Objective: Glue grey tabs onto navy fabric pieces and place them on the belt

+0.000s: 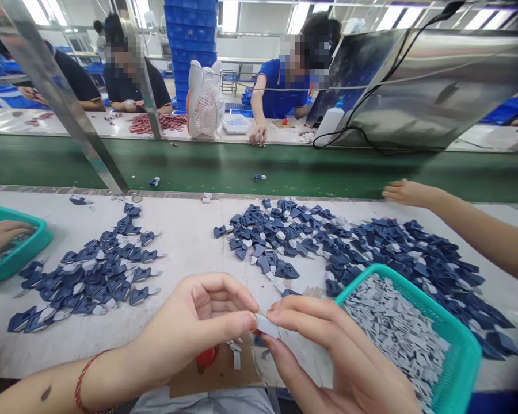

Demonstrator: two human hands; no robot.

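Observation:
Both hands meet at the lower middle. My left hand (216,313), a red cord on its wrist, pinches one end of a small light grey piece (266,326) between thumb and fingers. My right hand (315,339) has its thumb and fingertips closed on the other end of that piece. Below them, a red round object (206,357) and a few loose grey pieces (236,357) lie on a brown board (224,380). Just right of my right hand is a teal basket (461,345) full of small grey pieces.
Piles of dark blue parts lie at the left (90,270), the middle (276,230) and the right (406,253). Another teal basket (43,236) has a person's hand in it. A green conveyor (224,167) crosses behind; a person's arm reaches over from the right. A metal post (77,121) slants at left.

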